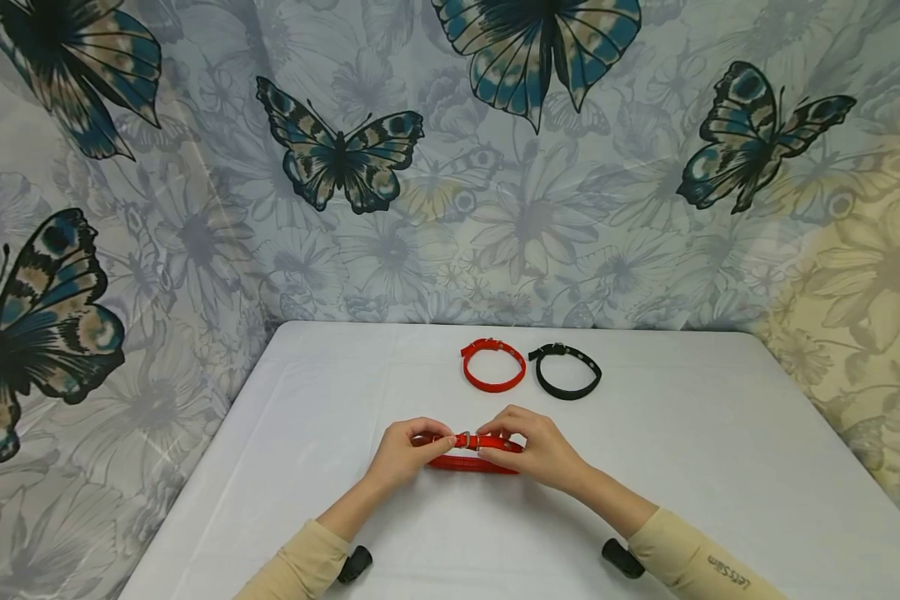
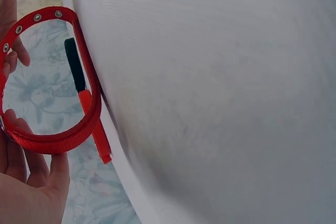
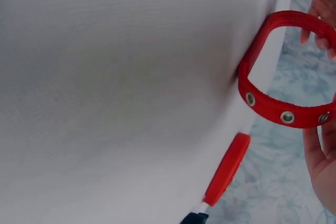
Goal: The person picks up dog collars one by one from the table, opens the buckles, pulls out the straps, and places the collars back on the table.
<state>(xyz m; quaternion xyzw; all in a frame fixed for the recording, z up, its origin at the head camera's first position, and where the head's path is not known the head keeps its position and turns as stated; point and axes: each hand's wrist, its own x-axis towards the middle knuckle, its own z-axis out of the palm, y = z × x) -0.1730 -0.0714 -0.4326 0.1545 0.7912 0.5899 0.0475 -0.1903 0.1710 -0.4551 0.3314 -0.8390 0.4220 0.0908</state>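
Note:
Both hands hold a red collar [image 1: 472, 464], closed into a loop, with its metal buckle facing up between them. My left hand [image 1: 403, 452] pinches the strap on the buckle's left side, thumb in front. On the other side, my right hand [image 1: 542, 450] pinches the strap between thumb and fingers close to the buckle. Metal eyelets dot the band of the red collar [image 3: 268, 106] in the right wrist view. From the left wrist, the left hand [image 2: 34, 190] shows below the loop, its fingers at the band.
Farther back on the white table [image 1: 720, 433] lie a second red collar [image 1: 495, 388] and a black collar [image 1: 567, 394], side by side, both looped. A black object sits at each sleeve, one left [image 1: 355, 565] and one right [image 1: 622, 558]. Butterfly-printed cloth hangs behind.

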